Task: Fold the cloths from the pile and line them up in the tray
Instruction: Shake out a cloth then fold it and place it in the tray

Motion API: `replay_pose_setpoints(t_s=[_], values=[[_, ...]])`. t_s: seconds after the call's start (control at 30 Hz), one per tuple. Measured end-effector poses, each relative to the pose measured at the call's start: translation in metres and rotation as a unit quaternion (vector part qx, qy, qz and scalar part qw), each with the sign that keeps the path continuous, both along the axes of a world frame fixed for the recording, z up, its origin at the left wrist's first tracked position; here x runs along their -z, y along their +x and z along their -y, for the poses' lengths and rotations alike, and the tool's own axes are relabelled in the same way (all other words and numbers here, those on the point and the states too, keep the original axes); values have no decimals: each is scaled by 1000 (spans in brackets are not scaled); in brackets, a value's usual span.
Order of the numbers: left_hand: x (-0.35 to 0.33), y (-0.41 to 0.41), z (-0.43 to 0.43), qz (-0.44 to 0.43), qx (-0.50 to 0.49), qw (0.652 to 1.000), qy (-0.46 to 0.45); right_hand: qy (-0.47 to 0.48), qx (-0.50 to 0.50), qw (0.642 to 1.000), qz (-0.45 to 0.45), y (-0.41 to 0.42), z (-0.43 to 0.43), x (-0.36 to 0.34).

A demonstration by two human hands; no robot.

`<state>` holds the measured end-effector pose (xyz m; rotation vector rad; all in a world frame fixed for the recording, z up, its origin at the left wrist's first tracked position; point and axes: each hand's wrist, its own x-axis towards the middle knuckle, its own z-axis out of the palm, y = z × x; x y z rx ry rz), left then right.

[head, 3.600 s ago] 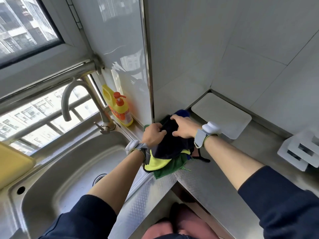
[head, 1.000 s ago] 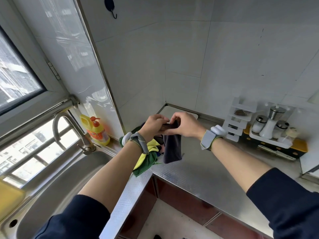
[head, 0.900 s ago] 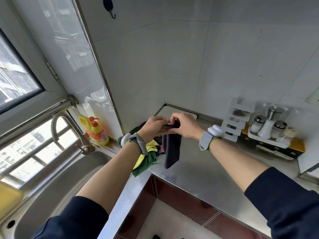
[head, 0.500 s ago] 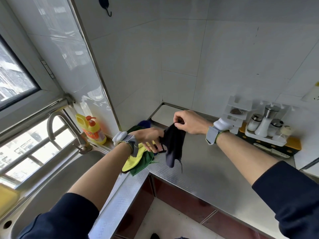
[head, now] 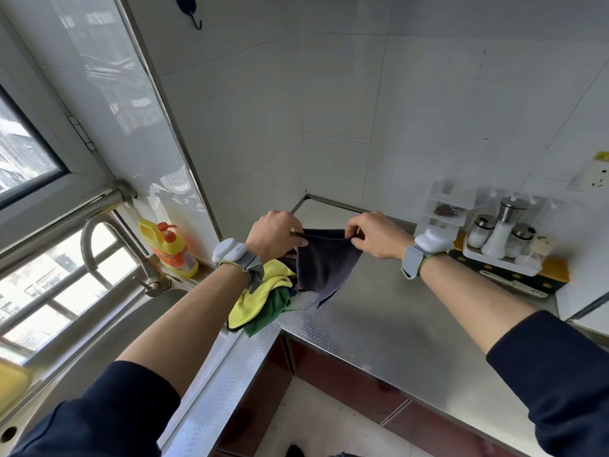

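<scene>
Dark navy square cloth [head: 324, 258]: hangs in the air over the patterned steel counter [head: 379, 324], just right of the yellow-and-green cloth pile [head: 260, 301]. Pinched at each top corner by left hand [head: 273, 230] and right hand [head: 375, 234], fingers curled tight on the hem, probably to pull the edge taut and square before folding. Droops to a point below, near the counter. White flat tray [head: 321, 214] mostly hidden behind hands and cloth; contents impossible to tell.

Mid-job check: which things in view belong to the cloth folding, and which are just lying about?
Job in hand:
dark cloth, pinched at its top edge by left hand and right hand
cloth pile
white tray, mostly hidden behind the hands

Lying about:
detergent bottle
faucet
sink
shaker rack
wall hook
</scene>
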<state>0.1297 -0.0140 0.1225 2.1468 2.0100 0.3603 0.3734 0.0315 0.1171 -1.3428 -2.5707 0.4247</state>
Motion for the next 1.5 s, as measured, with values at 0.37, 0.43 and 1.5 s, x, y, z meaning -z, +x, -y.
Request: replay_pose_setpoints(t_s=[0.37,0.43,1.5], values=[[11,3,-1,80,43,996,-20,-10,33,998,-52,22,0,-3],[11,5,-3,83,59,994,-26,-9,35,998,-48,25,-1,-1],[7,105,-13,113,131,984,-39,-238,24,949,-207,51,25,88]])
